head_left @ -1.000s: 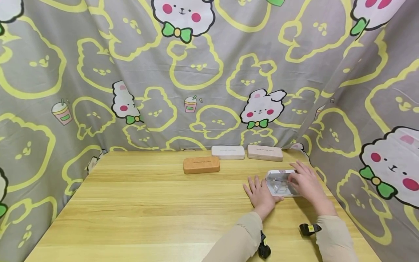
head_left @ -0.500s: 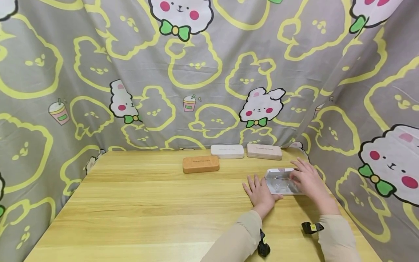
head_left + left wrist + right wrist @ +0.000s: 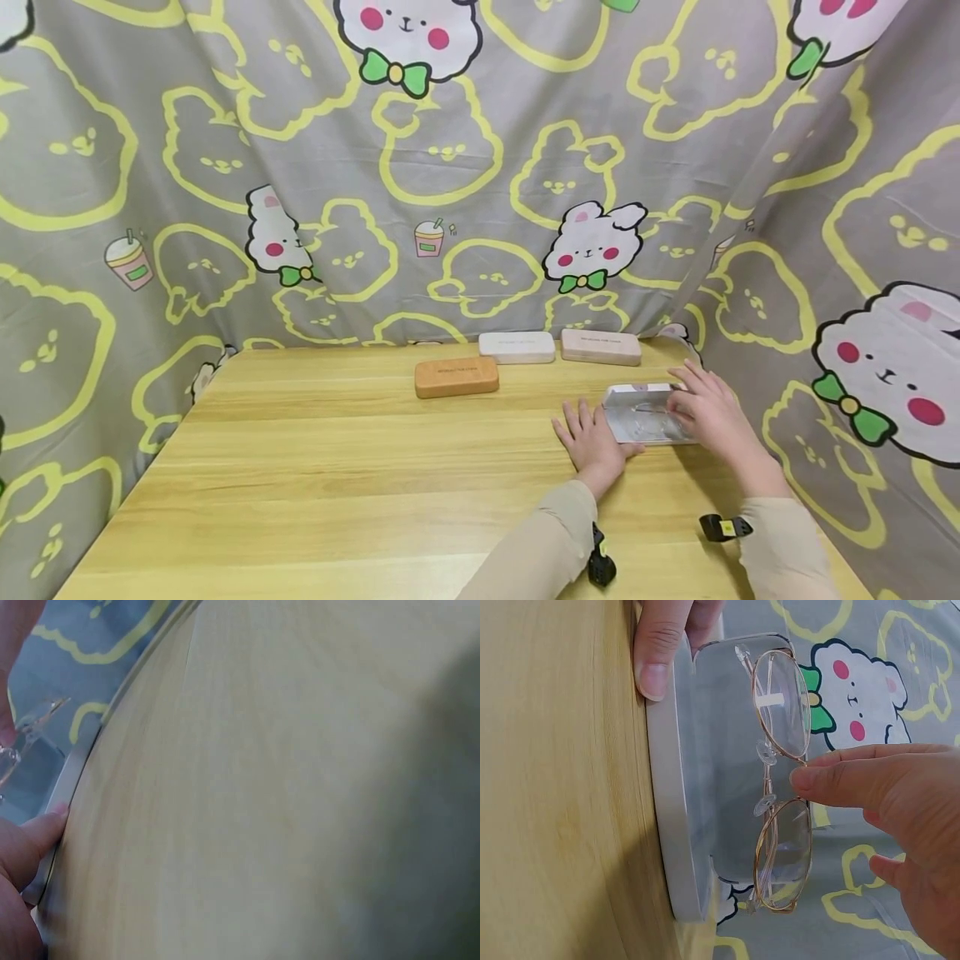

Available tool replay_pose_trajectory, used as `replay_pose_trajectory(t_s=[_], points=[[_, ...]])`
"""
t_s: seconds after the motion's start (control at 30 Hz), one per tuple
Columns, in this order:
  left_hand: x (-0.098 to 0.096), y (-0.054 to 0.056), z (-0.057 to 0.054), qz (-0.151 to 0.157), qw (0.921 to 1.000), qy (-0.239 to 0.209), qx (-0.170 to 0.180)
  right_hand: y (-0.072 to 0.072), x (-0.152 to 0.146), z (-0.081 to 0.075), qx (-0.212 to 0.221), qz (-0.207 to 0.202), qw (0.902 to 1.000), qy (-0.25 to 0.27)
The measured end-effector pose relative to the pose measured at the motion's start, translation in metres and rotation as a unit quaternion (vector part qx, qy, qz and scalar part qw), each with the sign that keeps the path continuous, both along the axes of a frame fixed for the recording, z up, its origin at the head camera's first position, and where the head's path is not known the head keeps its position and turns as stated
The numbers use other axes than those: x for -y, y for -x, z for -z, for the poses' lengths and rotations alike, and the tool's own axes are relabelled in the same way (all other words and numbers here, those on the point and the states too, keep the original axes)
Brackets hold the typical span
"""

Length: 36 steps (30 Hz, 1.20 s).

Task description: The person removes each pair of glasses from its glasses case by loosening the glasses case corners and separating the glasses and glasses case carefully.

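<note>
My right hand [image 3: 712, 421] pinches a pair of eyeglasses [image 3: 784, 712] at the bridge, between thumb and index finger. They have thin gold rims and clear lenses, and the temples are folded behind. An open glasses case [image 3: 648, 431] with a grey lining lies at the right of the table, its lid raised at the back. In the right wrist view the glasses overlap the lining, lenses facing up from it. My left hand [image 3: 592, 446] rests at the case's left end, fingers straight and spread, with its thumb [image 3: 654, 679] pressing on the front rim.
Several closed glasses cases stand toward the back: an orange one [image 3: 457, 377], a white one [image 3: 517, 347] and a pale pink one [image 3: 601, 347]. A patterned grey curtain [image 3: 457, 275] hangs along the rear and side edges of the wooden table [image 3: 337, 475].
My right hand has shifted slightly to the right while pinching the glasses. My left hand and the open case stay in place; the head view has turned a little.
</note>
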<state>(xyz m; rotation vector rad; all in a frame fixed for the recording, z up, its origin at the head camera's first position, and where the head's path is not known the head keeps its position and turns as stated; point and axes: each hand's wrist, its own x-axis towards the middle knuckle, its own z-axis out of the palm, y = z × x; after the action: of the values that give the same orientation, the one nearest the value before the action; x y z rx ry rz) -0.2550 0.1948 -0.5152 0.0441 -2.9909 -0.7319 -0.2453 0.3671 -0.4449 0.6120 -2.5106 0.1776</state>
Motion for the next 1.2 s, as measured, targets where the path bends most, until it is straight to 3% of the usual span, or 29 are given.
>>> replay_pose_trajectory(t_s=[0.5,0.97,1.2], points=[[0.001,-0.001,-0.002,-0.004,0.9999,-0.009,-0.008,-0.017,-0.010,0.010,-0.051,-0.020,0.9984,0.014],[0.000,-0.001,0.002,-0.005,0.9999,0.005,-0.009,-0.026,-0.011,0.013,-0.026,-0.020,0.9995,0.003],[0.002,-0.002,-0.003,0.002,0.9999,-0.014,-0.001,-0.027,-0.012,0.017,-0.027,-0.037,0.9989,-0.010]])
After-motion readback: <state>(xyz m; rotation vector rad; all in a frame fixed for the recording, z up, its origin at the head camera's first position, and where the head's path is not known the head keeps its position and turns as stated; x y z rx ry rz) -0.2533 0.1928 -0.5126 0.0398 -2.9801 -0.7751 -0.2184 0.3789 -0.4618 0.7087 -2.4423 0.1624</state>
